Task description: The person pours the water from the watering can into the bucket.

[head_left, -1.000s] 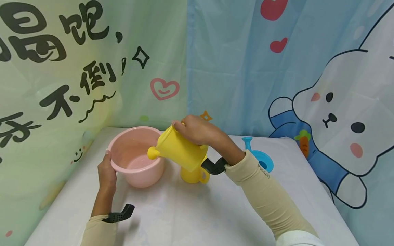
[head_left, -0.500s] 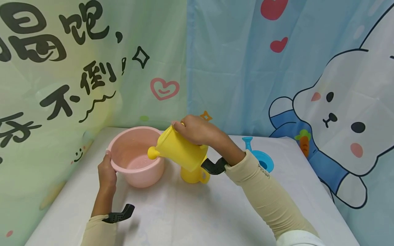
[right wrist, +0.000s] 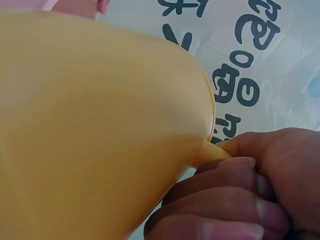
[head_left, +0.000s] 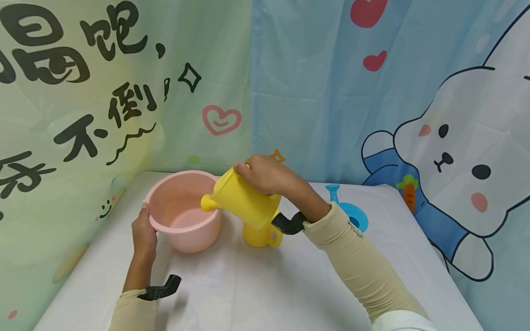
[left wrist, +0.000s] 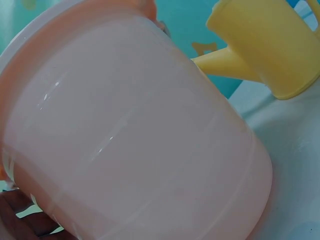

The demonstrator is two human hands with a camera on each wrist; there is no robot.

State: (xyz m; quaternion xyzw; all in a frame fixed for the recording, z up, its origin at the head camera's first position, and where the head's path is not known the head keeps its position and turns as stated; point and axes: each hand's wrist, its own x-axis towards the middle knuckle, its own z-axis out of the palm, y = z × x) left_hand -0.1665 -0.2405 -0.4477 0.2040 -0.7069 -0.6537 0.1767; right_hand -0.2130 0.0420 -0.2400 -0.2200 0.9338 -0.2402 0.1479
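My left hand grips the rim of a pink plastic basin at its left side. In the left wrist view, the basin's wall covers most of the frame, with curled fingers at the lower left. My right hand holds a yellow watering can by its handle. The can is tipped leftward, its round spout head overlapping the basin's right rim. The right wrist view has the can's body at left and fingers wrapped round the handle. The can's inside is hidden.
Partly hidden behind the held can stands a second yellow vessel with a looped handle. A blue watering can is on the white table at right, partly behind the right forearm. A printed curtain hangs behind.
The tipped watering can has shifted very slightly right and up, its spout head with it. The left hand and the basin stay as they were.
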